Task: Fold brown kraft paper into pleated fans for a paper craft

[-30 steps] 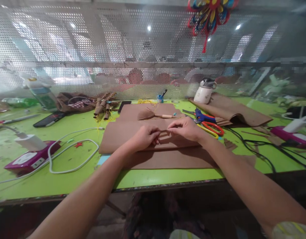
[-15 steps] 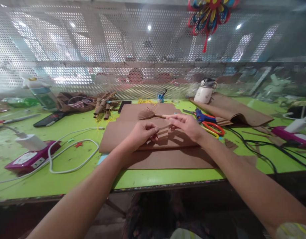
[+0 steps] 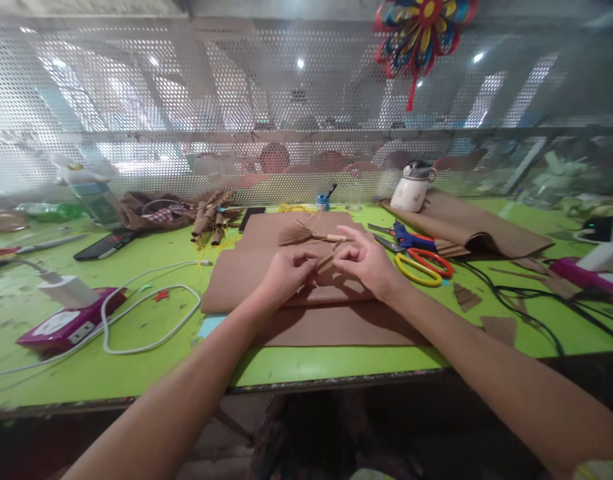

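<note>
A narrow strip of brown paper [image 3: 327, 259] runs between my two hands, just above the folded brown paper [image 3: 241, 280]. My left hand [image 3: 289, 275] pinches its near-left end between thumb and fingers. At the other end, thumb and forefinger of my right hand [image 3: 370, 265] close on the strip, one finger raised. Just behind lies a small brown paper broom [image 3: 295, 233], its fan of bristles to the left and its pale-wrapped handle to the right. Scissors with red and yellow handles [image 3: 419, 268] and a blue glue gun [image 3: 407, 236] lie to the right.
Rolled brown sticks [image 3: 206, 217] with yellow thread, a phone [image 3: 105, 245] and a purple power strip [image 3: 61, 325] with a white cable [image 3: 159, 350] lie left. A white bottle [image 3: 410, 190] stands behind right. Black cords [image 3: 524, 300] and paper scraps [image 3: 499, 329] lie right.
My right hand has shifted slightly left and down, away from the broom's handle, and one finger now lifts. The strip tilts more. The whole view has shifted slightly.
</note>
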The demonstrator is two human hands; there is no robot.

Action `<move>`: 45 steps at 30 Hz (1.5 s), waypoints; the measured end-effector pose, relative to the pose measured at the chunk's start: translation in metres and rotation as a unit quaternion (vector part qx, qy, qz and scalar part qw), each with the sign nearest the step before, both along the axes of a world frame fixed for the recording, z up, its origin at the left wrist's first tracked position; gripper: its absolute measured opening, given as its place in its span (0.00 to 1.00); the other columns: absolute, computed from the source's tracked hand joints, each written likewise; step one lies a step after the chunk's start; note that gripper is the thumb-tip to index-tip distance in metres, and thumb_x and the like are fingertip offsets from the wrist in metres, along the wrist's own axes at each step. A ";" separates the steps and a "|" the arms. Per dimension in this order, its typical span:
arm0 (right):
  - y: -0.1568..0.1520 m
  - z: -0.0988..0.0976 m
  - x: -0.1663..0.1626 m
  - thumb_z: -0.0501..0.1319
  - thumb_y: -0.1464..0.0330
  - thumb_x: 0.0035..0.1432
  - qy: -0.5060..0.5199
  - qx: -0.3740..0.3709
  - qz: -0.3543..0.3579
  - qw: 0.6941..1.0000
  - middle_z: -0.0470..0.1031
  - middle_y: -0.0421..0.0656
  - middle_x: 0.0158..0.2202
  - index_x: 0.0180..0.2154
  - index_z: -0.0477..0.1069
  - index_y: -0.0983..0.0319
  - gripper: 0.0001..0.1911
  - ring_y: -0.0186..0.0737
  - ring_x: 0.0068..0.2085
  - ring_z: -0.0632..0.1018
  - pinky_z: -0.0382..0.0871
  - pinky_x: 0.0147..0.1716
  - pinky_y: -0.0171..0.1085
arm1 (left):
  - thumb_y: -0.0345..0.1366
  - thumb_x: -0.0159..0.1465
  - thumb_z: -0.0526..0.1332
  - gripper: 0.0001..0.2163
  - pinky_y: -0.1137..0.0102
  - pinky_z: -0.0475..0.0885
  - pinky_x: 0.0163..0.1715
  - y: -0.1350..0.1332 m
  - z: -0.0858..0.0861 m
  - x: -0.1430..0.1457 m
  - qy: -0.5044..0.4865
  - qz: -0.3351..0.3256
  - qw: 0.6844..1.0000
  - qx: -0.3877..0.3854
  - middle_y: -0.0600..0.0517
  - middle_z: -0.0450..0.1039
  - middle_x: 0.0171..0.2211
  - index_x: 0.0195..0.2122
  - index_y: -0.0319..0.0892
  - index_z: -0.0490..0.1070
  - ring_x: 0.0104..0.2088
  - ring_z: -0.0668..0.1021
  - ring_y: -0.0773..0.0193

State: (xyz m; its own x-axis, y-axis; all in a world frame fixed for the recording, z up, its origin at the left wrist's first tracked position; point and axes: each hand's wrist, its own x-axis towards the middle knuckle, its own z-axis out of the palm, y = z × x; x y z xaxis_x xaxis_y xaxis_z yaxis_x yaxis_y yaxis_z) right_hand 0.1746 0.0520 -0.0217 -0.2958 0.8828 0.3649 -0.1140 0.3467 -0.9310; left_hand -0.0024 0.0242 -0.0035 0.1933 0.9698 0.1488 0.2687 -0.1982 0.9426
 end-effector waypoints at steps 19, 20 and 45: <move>-0.006 0.002 -0.003 0.66 0.72 0.43 0.038 -0.034 -0.008 0.999 0.72 0.36 0.26 0.51 0.66 0.62 0.30 0.31 0.26 0.71 0.66 0.28 0.33 | 0.39 0.61 0.58 0.11 0.77 0.70 0.20 -0.009 0.000 0.006 -0.029 -0.039 0.999 -0.003 0.50 0.75 0.23 0.38 0.36 0.70 0.21 0.75 0.69; -0.006 0.003 -0.003 0.66 0.71 0.43 0.032 -0.027 -0.006 0.999 0.72 0.37 0.27 0.49 0.68 0.62 0.27 0.31 0.27 0.72 0.67 0.29 0.34 | 0.39 0.61 0.59 0.11 0.77 0.70 0.20 -0.010 0.001 0.006 -0.034 -0.040 0.999 -0.003 0.50 0.74 0.23 0.38 0.36 0.71 0.21 0.75 0.69; -0.012 0.009 -0.003 0.64 0.68 0.49 -0.047 0.067 -0.015 0.996 0.75 0.44 0.36 0.52 0.64 0.60 0.26 0.40 0.37 0.76 0.72 0.39 0.40 | 0.33 0.58 0.59 0.07 0.77 0.66 0.23 -0.002 0.000 0.002 -0.011 -0.013 0.999 0.029 0.52 0.74 0.23 0.32 0.36 0.76 0.22 0.72 0.70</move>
